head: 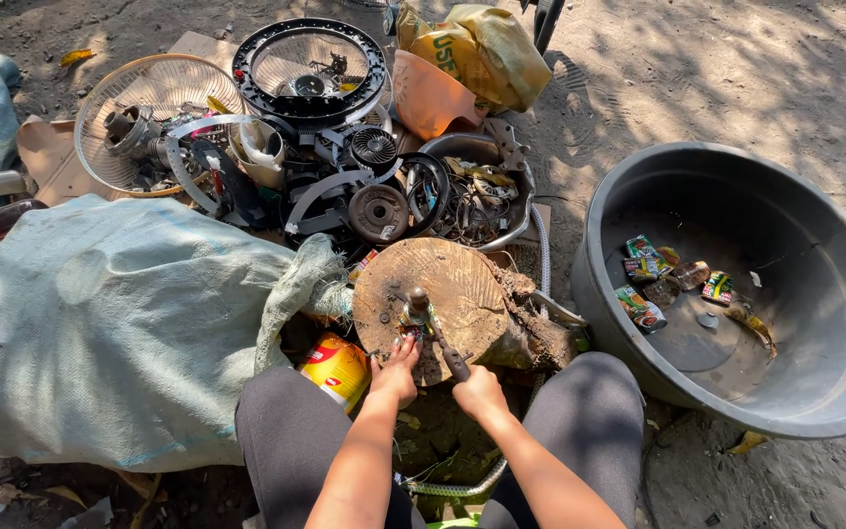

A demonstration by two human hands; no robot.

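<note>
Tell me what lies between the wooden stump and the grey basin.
Head view: a corrugated grey hose and clumped dirt and roots fill the gap between stump and basin.

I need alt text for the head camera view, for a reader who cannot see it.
A seated person's left hand steadies a small can on a wood stump, while the right hand holds a hammer on it. Scrap metal lies beyond.

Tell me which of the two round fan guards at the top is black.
The right one, the black guard, lying on top of the scrap pile. The other guard, to its left, is pale wire and partly covered by parts.
</note>
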